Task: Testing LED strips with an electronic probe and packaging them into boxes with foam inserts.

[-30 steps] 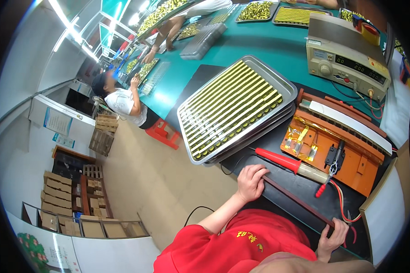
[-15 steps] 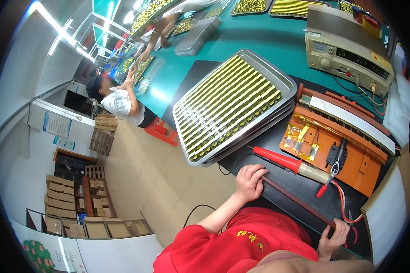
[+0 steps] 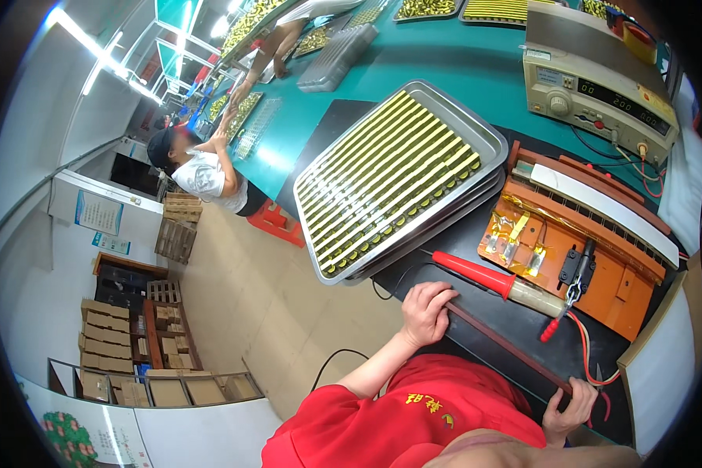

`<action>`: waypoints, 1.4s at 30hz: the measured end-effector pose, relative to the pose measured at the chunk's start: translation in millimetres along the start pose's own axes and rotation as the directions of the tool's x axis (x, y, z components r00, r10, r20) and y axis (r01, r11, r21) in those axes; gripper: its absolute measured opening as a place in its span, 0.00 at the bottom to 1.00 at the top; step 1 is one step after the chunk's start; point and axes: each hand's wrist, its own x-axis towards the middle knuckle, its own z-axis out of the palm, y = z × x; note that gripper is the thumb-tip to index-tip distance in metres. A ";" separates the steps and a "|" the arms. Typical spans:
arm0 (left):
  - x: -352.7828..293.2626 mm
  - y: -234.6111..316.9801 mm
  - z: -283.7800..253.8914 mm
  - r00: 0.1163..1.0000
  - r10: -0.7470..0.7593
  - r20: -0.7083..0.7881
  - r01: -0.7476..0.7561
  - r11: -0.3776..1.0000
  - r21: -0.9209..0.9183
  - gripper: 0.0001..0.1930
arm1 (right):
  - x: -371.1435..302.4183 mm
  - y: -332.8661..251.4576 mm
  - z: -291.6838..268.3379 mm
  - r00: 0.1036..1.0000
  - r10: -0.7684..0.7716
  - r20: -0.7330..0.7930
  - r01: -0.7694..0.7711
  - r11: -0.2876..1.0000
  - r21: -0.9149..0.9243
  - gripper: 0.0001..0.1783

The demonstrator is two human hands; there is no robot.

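Observation:
A long, narrow dark-red strip [image 3: 511, 347] runs slantwise along the bench's near edge. Its left end is pinched in my left hand [image 3: 426, 313], fingers curled over it. At the other end, my right hand [image 3: 569, 412] has its thumb and fingers closed around the strip. Just beyond the strip lies a red probe [image 3: 473, 274] with a pale handle, wired at its far-right end. Behind the probe is an orange test fixture [image 3: 600, 290] with a toggle clamp [image 3: 577, 265], a chain and a white bar along its back.
Stacked metal trays [image 3: 494, 148] at centre hold rows of yellow-and-black parts. A bench meter [image 3: 600, 92] stands at the back right. Red-handled pliers [image 3: 605, 405] lie beside my right hand. A co-worker [image 3: 203, 171] in a white shirt sits at the far left of the green table [image 3: 437, 66].
The view has shifted very slightly. Both my hands keep the same hold on the strip, and the things on the bench stay in place.

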 end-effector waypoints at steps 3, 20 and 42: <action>1.6 -0.2 1.1 1.000 -0.002 -0.015 0.002 1.000 -0.002 0.19 | 2.4 0.1 1.1 1.000 -0.017 -0.014 0.017 1.000 -0.002 0.15; 1.2 2.5 0.0 1.000 0.011 -0.012 -0.012 1.000 -0.007 0.18 | 0.2 -0.5 -0.9 1.000 -0.003 -0.008 0.003 1.000 -0.007 0.16; 28.1 23.1 -112.1 0.906 -0.424 0.007 0.341 0.718 -0.606 0.16 | 166.3 3.9 -58.1 0.973 0.137 0.186 -0.229 0.685 0.692 0.07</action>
